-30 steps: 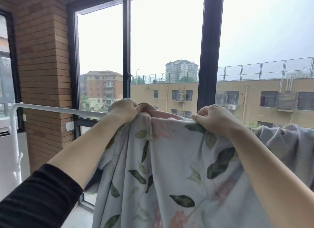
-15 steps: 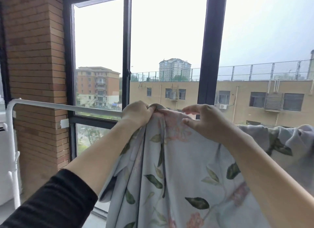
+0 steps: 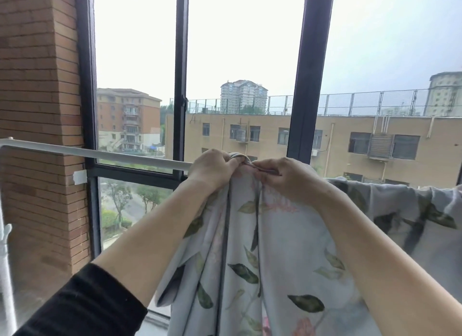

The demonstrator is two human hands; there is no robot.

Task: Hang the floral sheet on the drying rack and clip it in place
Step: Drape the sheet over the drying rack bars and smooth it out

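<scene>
Fingers (image 3: pixel 231 162) of the left hand (image 3: pixel 212 169) and right hand (image 3: pixel 287 179) are clamping the bunched floral sheet (image 3: pixel 287 248) onto the rack bar (image 3: pixel 100 153), steadying its edge, presumably for clipping.

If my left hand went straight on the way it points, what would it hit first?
Probably the bunched pale floral sheet draped over the white metal rail, then the right hand; depth unclear.

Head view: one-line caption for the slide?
Hanging step: left hand and right hand pinch the gathered top edge of the floral sheet at the white rack bar.
</scene>
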